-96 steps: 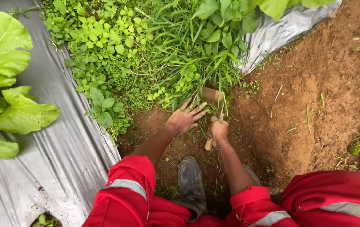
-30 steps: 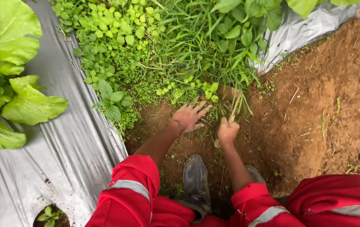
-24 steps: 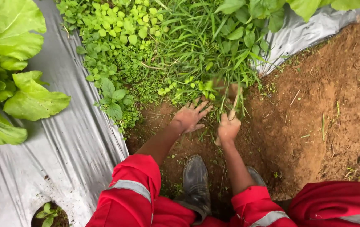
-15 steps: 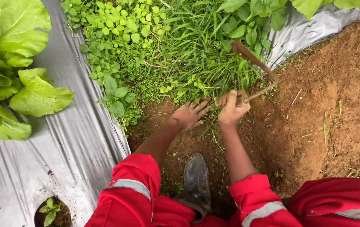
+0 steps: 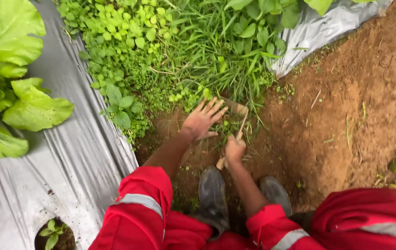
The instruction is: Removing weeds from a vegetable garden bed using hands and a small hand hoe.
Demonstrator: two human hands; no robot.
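- Gripping a small hand hoe (image 5: 236,121) in my right hand (image 5: 234,149), fist closed tight round the wooden handle, with the blade end sunk into the weeds just past my knuckles.
- Far left there's a big leafy green plant (image 5: 8,78) sitting on the silver plastic mulch (image 5: 68,162), which runs down the whole left side.
- Near left, a little seedling (image 5: 52,231) pokes out of a round hole in that plastic.
- My left hand (image 5: 202,121) holds nothing, fingers spread wide, palm down, right at the near edge of the weed patch (image 5: 170,51) and just left of the hoe blade.
- That patch is a mix of small round-leaf weeds and long grass, filling the far middle between the two plastic strips.
- Both my dark boots (image 5: 212,194) are planted on the dirt near me, below my hands, red sleeves with grey reflective bands either side.
- Right side is all bare brown soil (image 5: 346,106), with another bit of silver plastic at the far right.
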